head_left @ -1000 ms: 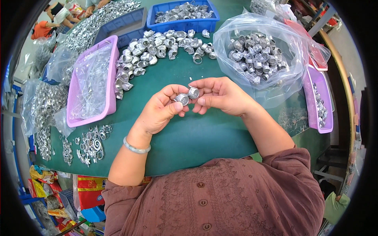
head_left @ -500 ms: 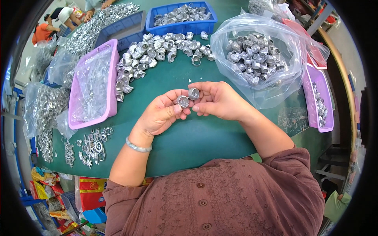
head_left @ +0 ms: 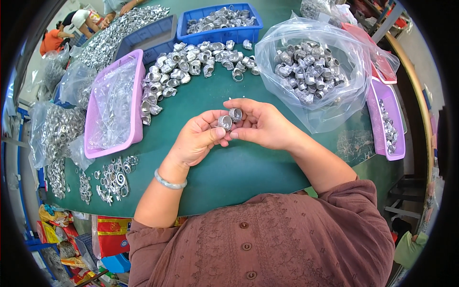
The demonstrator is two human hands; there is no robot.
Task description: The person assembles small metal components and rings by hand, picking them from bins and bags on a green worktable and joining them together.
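Over the middle of the green table my left hand point(head_left: 201, 135) pinches a silver metal ring point(head_left: 224, 122) between thumb and fingers, its round opening turned up. Close against it, my right hand point(head_left: 265, 125) grips a second silver ring point(head_left: 235, 114). The two rings sit side by side, nearly touching, and the fingertips of both hands meet around them. Beyond my hands lies a curved heap of chunky silver rings point(head_left: 184, 62) on the table. To the right, an open clear plastic bag point(head_left: 282, 103) holds a pile of similar rings point(head_left: 313, 69).
A blue bin point(head_left: 220, 33) of metal pieces and a dark blue tray point(head_left: 146, 38) stand at the back. Left is a pink basket point(head_left: 137, 103) with plastic bags; right, a purple basket point(head_left: 377, 115). Small ornaments point(head_left: 114, 179) lie near left. Another person's hand point(head_left: 106, 22) works far left.
The ring in my left hand has tilted and shifted slightly right, closer to the other ring. Both hands stay in nearly the same place.
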